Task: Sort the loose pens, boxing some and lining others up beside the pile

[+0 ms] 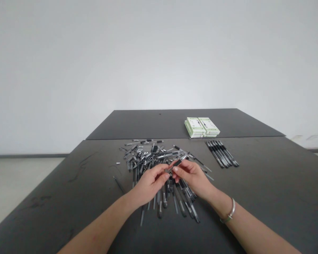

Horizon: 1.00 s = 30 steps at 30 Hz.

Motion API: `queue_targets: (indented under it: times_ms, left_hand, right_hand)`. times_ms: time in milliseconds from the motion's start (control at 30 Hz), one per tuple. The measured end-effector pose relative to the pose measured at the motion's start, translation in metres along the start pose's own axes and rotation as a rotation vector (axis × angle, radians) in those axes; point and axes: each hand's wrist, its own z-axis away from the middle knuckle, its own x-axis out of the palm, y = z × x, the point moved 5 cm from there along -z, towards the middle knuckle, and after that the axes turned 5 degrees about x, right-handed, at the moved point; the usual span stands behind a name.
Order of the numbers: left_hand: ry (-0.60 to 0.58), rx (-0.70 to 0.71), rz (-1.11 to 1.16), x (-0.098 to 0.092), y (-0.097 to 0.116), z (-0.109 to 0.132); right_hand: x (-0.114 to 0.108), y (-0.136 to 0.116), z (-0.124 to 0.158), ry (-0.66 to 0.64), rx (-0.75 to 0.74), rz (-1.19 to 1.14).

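Observation:
My left hand [150,184] and my right hand [193,178] meet above a loose heap of black and silver pen parts [145,156]. Their fingertips pinch a short black and silver pen part [175,164] between them. Much of that part is hidden by my fingers. Both hands hang just over the heap, and some long pen barrels [180,201] lie under and between my wrists. A silver bangle [230,211] circles my right wrist.
A neat row of black pens [222,153] lies right of the heap. Two white-and-green boxes [202,127] stand beyond it, across the seam between two dark grey table tops [254,165]. A white wall rises behind.

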Motion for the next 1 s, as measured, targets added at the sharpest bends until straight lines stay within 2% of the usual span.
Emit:
queue_targets:
  times_ms: [133, 200, 267, 367, 467, 567, 733, 1000]
  left_hand:
    - [-0.017, -0.029, -0.047, 0.000, -0.006, 0.000]
    - [0.018, -0.065, -0.074, -0.004, -0.011, 0.000]
    - [0.072, -0.090, -0.102, -0.008, -0.015, 0.000]
    - [0.139, -0.091, -0.146, -0.014, -0.015, 0.000]
    - [0.147, -0.080, -0.176, -0.016, -0.012, -0.001]
    - [0.135, -0.078, -0.195, -0.016, -0.009, -0.002]
    - [0.143, -0.071, -0.213, -0.018, -0.007, -0.002]
    - [0.155, -0.055, -0.203, -0.018, -0.007, 0.000]
  right_hand:
    - [-0.009, -0.009, -0.002, 0.046, -0.029, -0.048]
    - [-0.023, -0.014, -0.004, 0.109, -0.032, -0.025]
    - [-0.046, -0.021, -0.006, 0.234, -0.044, 0.076]
    - [-0.089, -0.030, -0.008, 0.442, -0.052, 0.431]
    - [-0.130, -0.034, -0.007, 0.666, 0.043, 1.009]
    - [-0.155, -0.027, -0.007, 0.724, 0.214, 1.364]
    - [-0.163, -0.020, -0.005, 0.754, 0.357, 1.551]
    - [-0.158, -0.019, -0.004, 0.730, 0.381, 1.679]
